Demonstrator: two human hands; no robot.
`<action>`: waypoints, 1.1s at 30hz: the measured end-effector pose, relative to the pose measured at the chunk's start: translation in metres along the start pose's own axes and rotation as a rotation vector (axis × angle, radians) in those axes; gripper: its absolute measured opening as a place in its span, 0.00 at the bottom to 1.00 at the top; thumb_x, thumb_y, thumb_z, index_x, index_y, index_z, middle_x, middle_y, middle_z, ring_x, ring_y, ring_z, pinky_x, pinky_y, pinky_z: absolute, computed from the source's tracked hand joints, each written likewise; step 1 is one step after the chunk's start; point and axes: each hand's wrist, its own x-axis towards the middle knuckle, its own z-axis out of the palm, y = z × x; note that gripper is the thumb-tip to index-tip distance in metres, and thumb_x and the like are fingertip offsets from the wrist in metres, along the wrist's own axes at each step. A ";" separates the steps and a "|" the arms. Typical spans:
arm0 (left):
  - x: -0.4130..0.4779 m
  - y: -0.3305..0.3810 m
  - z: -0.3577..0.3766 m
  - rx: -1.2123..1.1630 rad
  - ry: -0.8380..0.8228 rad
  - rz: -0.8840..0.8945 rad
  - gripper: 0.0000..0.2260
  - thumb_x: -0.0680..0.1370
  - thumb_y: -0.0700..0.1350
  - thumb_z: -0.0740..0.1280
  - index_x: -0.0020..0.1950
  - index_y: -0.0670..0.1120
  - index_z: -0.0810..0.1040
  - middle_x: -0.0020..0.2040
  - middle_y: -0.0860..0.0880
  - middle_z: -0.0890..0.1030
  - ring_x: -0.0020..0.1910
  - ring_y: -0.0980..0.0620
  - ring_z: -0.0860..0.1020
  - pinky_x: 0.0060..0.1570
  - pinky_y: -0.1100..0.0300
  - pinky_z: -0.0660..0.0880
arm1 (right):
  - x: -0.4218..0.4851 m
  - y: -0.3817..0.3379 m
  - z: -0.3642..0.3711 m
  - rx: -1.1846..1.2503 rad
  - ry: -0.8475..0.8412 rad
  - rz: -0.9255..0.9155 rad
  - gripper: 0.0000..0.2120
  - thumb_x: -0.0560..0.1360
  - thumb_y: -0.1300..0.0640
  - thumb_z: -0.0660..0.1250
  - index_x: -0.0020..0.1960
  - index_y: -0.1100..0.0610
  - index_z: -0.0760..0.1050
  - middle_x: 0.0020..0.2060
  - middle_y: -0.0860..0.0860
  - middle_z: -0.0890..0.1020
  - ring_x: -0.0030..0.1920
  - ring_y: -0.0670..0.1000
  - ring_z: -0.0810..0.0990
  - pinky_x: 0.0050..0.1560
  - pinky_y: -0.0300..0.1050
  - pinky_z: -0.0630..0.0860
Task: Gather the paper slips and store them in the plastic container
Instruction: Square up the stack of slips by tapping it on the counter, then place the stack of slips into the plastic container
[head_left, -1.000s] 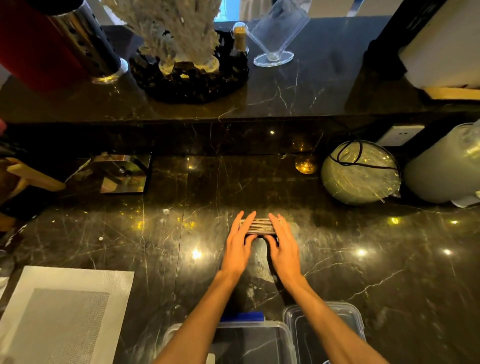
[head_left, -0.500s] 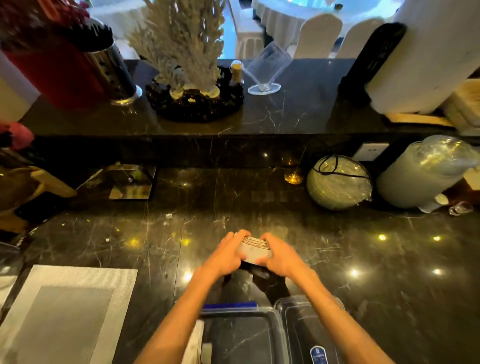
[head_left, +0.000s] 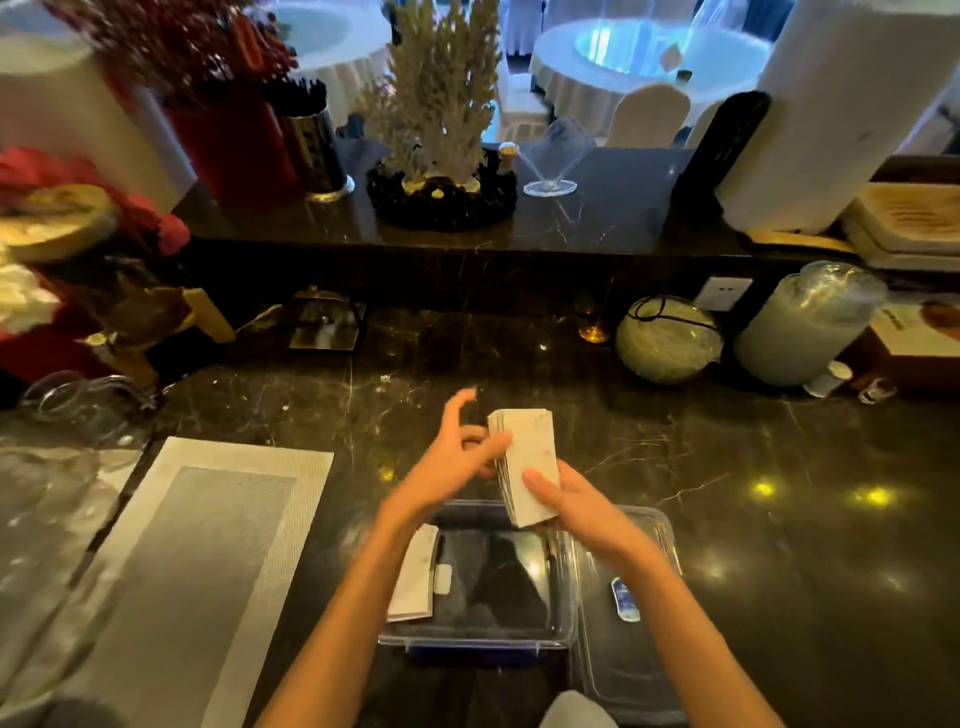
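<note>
Head view: both forearms reach forward from the bottom edge and meet above the dark marble worktop (head_left: 779, 457). The right hand (head_left: 576, 501) holds a stack of paper slips (head_left: 527, 462) raised off the worktop; its thumb lies across the top face of the stack near the lower end, and the fingers wrap beneath, mostly hidden. The stack stands tilted, long edge running away from the person, the layered edges showing on its left side. The left hand (head_left: 452, 457) meets the stack from the left: its thumb presses the stack's left edge about midway, while the index finger is lifted and curled upward, clear of the paper, and the other fingers are blurred behind the stack, so their contact cannot be told.

Just below the hands sits the clear plastic container (head_left: 483, 639), open, directly in front of the person. A second bundle of slips (head_left: 415, 577) leans against its left inner wall. The container's lid (head_left: 628, 670) lies flat just beside it on the right, touching or nearly so. The lower end of the held stack overlaps the container's far rim in this view. A grey woven placemat (head_left: 187, 561) lies to the left, apart from the container.
</note>
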 end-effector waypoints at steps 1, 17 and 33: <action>-0.013 -0.010 0.012 -0.092 0.027 -0.066 0.32 0.77 0.54 0.69 0.75 0.60 0.54 0.60 0.49 0.80 0.53 0.51 0.84 0.48 0.59 0.82 | -0.006 0.005 0.009 0.051 0.019 -0.010 0.21 0.77 0.42 0.63 0.67 0.47 0.68 0.57 0.50 0.82 0.54 0.48 0.83 0.46 0.41 0.81; -0.097 -0.055 0.068 -0.146 0.291 -0.264 0.18 0.85 0.49 0.56 0.75 0.51 0.62 0.65 0.49 0.74 0.62 0.48 0.75 0.62 0.50 0.75 | -0.036 0.022 0.060 0.082 0.254 0.068 0.32 0.78 0.34 0.44 0.74 0.50 0.64 0.72 0.55 0.71 0.67 0.54 0.74 0.65 0.54 0.73; -0.090 -0.080 0.052 -0.007 0.201 -0.276 0.18 0.85 0.49 0.55 0.75 0.52 0.64 0.66 0.50 0.74 0.59 0.52 0.74 0.61 0.52 0.73 | -0.026 0.051 0.049 0.082 0.412 0.022 0.25 0.81 0.39 0.48 0.66 0.50 0.73 0.63 0.46 0.76 0.64 0.48 0.76 0.62 0.44 0.71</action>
